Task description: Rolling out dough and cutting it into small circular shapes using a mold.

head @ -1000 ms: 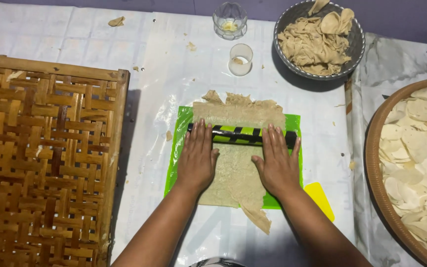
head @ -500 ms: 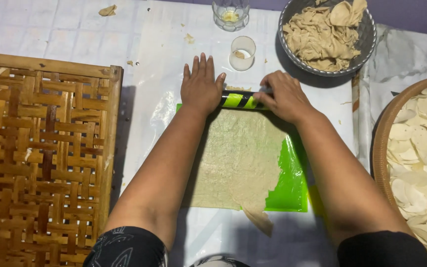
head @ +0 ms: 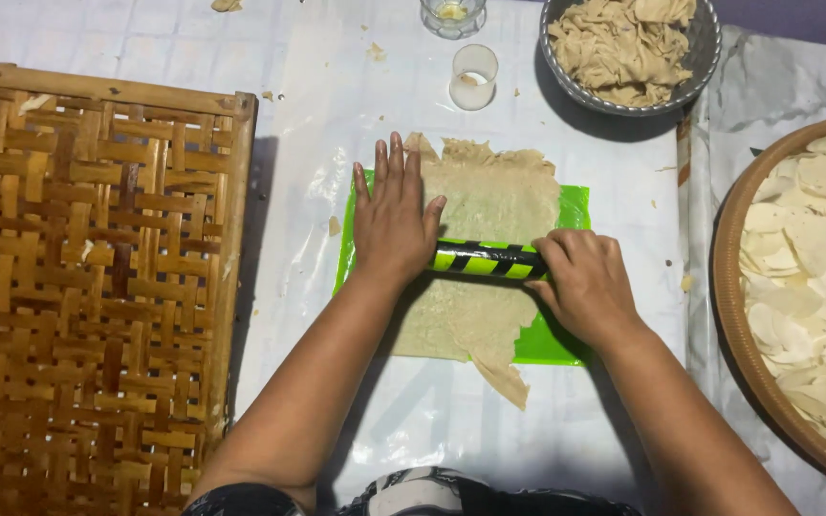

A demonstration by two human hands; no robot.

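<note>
My left hand [head: 392, 218] lay flat with fingers spread on the left end of the green-and-black rolling pin [head: 488, 259], and my right hand [head: 580, 285] was curled over its right end at 3 o'clock. The pin lay across the thin dough sheet [head: 486, 205] on the green mat [head: 550, 339]. A woven bamboo tray [head: 88, 287] was at 9 o'clock, 1 bowl of dough scraps [head: 628, 43] at 1 o'clock.

Striped roller [head: 488, 259] across flat dough [head: 489, 205]
</note>
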